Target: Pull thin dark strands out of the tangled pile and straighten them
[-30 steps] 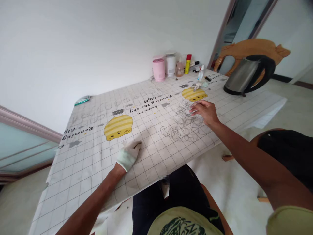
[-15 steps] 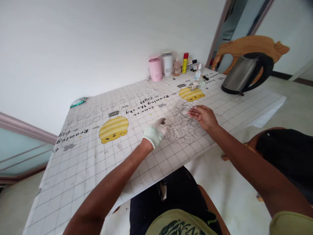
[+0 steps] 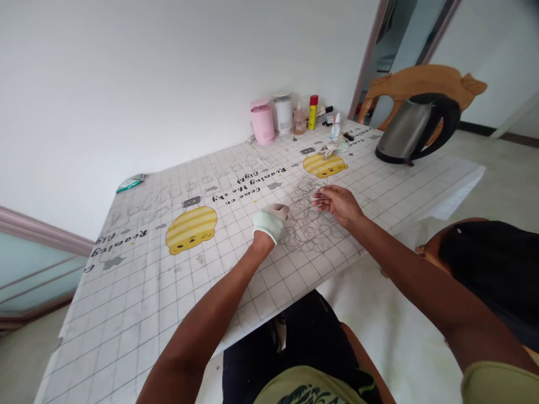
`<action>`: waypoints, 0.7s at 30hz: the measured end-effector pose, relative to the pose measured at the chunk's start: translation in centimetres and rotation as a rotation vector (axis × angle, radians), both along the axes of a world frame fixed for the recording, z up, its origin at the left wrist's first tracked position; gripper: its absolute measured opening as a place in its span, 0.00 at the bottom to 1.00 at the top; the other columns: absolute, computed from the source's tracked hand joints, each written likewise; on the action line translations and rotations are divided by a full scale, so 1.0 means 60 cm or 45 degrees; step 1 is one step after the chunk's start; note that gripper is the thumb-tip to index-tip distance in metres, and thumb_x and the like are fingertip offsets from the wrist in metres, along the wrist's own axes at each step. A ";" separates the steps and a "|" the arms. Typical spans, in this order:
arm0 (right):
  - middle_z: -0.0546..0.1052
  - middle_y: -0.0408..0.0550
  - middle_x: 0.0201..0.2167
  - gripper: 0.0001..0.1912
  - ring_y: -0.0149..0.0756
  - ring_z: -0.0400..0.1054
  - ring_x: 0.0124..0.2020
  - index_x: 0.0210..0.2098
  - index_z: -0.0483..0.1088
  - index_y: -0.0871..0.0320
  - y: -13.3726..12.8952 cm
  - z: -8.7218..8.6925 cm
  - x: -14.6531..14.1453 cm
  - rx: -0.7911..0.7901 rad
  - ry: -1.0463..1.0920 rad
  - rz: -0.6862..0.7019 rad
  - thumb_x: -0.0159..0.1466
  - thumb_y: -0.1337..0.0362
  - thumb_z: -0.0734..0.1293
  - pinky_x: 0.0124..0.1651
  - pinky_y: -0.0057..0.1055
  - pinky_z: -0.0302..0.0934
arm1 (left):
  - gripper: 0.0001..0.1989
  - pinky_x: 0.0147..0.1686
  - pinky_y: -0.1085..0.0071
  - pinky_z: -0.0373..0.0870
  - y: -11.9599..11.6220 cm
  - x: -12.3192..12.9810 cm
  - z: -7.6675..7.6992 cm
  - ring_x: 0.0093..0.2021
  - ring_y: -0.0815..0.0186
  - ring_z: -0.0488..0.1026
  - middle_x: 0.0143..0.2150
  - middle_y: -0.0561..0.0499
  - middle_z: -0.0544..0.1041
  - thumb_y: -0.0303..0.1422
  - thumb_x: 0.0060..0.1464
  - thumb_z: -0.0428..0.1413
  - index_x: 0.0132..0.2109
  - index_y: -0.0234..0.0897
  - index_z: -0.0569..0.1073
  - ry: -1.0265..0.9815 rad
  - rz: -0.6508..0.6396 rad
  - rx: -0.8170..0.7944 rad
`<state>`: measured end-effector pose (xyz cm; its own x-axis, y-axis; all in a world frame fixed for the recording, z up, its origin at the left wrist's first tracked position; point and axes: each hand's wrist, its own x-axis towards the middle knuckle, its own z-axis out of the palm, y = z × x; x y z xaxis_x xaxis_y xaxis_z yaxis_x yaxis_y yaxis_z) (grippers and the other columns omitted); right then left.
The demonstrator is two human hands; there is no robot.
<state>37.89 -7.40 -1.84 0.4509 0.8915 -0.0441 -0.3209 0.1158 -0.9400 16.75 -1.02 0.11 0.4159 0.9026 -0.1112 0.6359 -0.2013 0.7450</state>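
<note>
Thin dark wire loops (image 3: 314, 231) lie in a loose tangle on the white checked tablecloth (image 3: 236, 269). At the tangle's left edge is my left hand (image 3: 270, 220), in a white glove, its fingers curled closed; whatever they hold is hidden. My bare right hand (image 3: 337, 203) hovers over the far right part of the loops. Its thumb and fingertips come together in a pinch, and anything between them is too thin to make out. A crumpled white glove (image 3: 336, 148) rests on the cloth beyond the right hand.
A steel kettle (image 3: 402, 132) stands at the right. Along the wall are a pink canister (image 3: 263, 124), a white canister (image 3: 282, 114), a pump bottle (image 3: 299, 120), a yellow can (image 3: 313, 114) and a small spray bottle (image 3: 336, 128). A green-edged packet (image 3: 130, 183) lies far left.
My left hand's fingers have curled closed from a spread pose, beside the loops. The right hand keeps its pinch over the tangle. The view has shifted slightly.
</note>
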 end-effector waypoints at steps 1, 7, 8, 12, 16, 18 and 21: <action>0.81 0.53 0.31 0.07 0.38 0.79 0.29 0.32 0.73 0.61 0.003 -0.001 -0.001 -0.019 0.010 0.012 0.62 0.67 0.75 0.23 0.26 0.69 | 0.17 0.34 0.69 0.68 0.000 -0.001 -0.002 0.38 0.61 0.78 0.38 0.47 0.82 0.38 0.65 0.49 0.44 0.39 0.83 -0.011 0.009 0.014; 0.76 0.49 0.27 0.13 0.26 0.67 0.20 0.31 0.71 0.60 0.023 -0.003 -0.017 -0.164 0.055 -0.047 0.70 0.61 0.71 0.13 0.18 0.45 | 0.26 0.49 0.68 0.71 -0.008 0.020 -0.008 0.53 0.57 0.78 0.57 0.43 0.81 0.42 0.63 0.55 0.64 0.38 0.76 0.011 0.038 0.061; 0.74 0.46 0.26 0.14 0.23 0.63 0.17 0.31 0.71 0.60 0.025 -0.002 -0.018 -0.195 0.047 -0.096 0.70 0.58 0.70 0.12 0.18 0.41 | 0.27 0.49 0.68 0.71 -0.009 0.025 -0.008 0.53 0.57 0.78 0.58 0.43 0.81 0.42 0.63 0.54 0.66 0.38 0.74 0.023 0.027 0.058; 0.61 0.35 0.18 0.21 0.20 0.47 0.12 0.31 0.67 0.58 0.025 0.007 -0.017 -0.246 0.038 -0.198 0.70 0.48 0.70 0.11 0.19 0.37 | 0.27 0.50 0.68 0.71 -0.006 0.038 -0.009 0.54 0.56 0.78 0.59 0.41 0.80 0.39 0.63 0.55 0.66 0.37 0.73 0.066 0.003 0.035; 0.54 0.32 0.16 0.24 0.22 0.43 0.12 0.29 0.64 0.55 0.020 0.016 -0.008 -0.143 0.083 -0.223 0.68 0.43 0.70 0.11 0.19 0.35 | 0.21 0.52 0.68 0.70 0.001 0.040 -0.015 0.56 0.56 0.77 0.57 0.39 0.81 0.37 0.63 0.56 0.59 0.35 0.79 0.056 -0.030 0.005; 0.53 0.32 0.16 0.23 0.22 0.43 0.13 0.29 0.62 0.54 0.021 0.016 -0.003 -0.052 0.136 -0.265 0.68 0.45 0.70 0.11 0.19 0.35 | 0.19 0.50 0.68 0.71 0.002 0.038 -0.019 0.53 0.57 0.78 0.54 0.39 0.83 0.37 0.63 0.56 0.57 0.34 0.80 0.046 -0.039 0.002; 0.54 0.33 0.17 0.23 0.22 0.43 0.13 0.28 0.61 0.54 0.031 0.011 0.002 0.021 0.241 -0.334 0.70 0.47 0.69 0.11 0.20 0.37 | 0.20 0.42 0.70 0.73 0.002 0.033 -0.021 0.43 0.61 0.80 0.49 0.42 0.84 0.36 0.64 0.53 0.58 0.34 0.80 -0.039 -0.043 -0.033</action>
